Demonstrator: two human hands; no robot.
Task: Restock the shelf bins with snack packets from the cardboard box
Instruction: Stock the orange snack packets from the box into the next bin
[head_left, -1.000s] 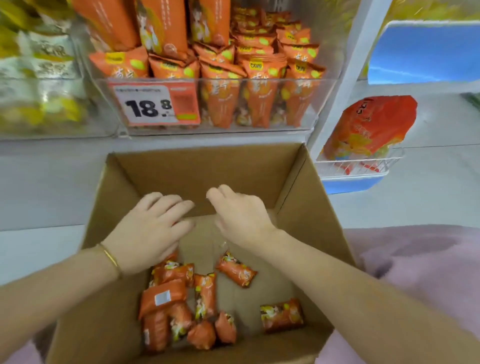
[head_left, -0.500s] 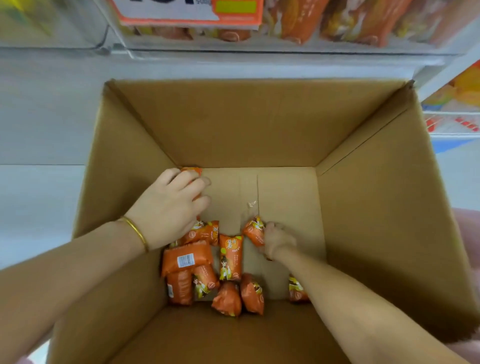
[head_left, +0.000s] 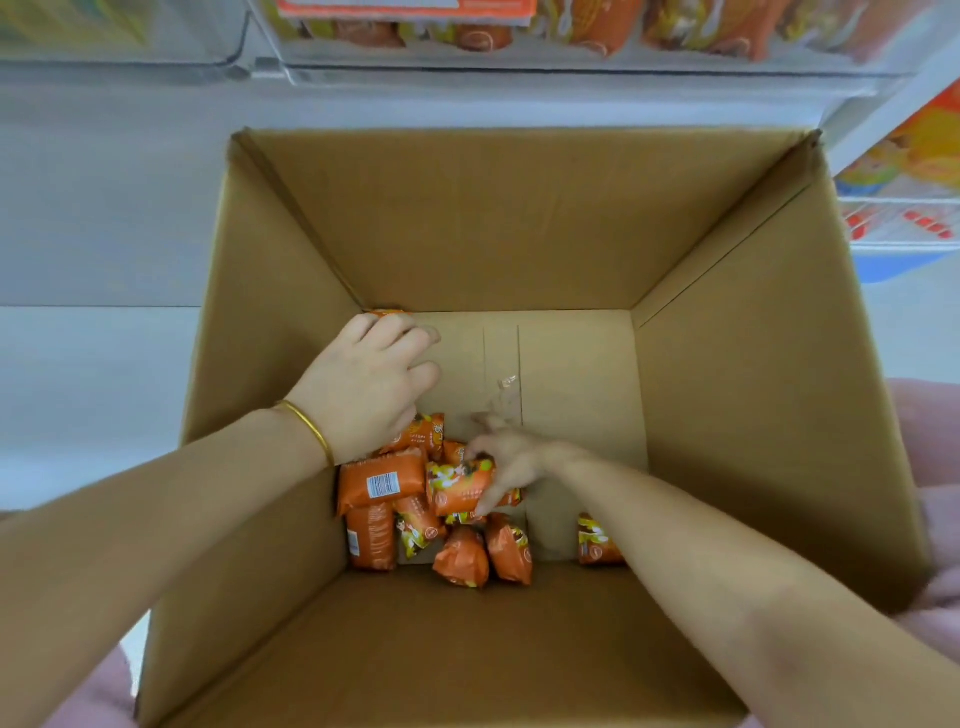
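Head view, looking down into an open cardboard box (head_left: 467, 234). The right hand (head_left: 514, 462) grips an orange snack packet (head_left: 457, 486) above loose packets (head_left: 382, 480) along the floor's near-left edge. The left hand (head_left: 369, 389) curls by the far-left corner; whether it holds anything cannot be told.

One open brown cardboard box (head_left: 519, 223) is in view. At least ten orange foil snack packets (head_left: 382, 480) show in it. About eight are heaped at the near left of the floor, one of them pinched in the right hand (head_left: 511, 462). One peeps out from under the left hand (head_left: 371, 387) at the far left corner. One lies apart at the near right (head_left: 597, 543). Two hands reach in, and the left wrist carries one thin gold bangle (head_left: 306, 428). On the shelf beyond stand two clear plastic bins (head_left: 156, 47), the right one with one orange price label (head_left: 405, 8). The packets inside are too blurred to count.
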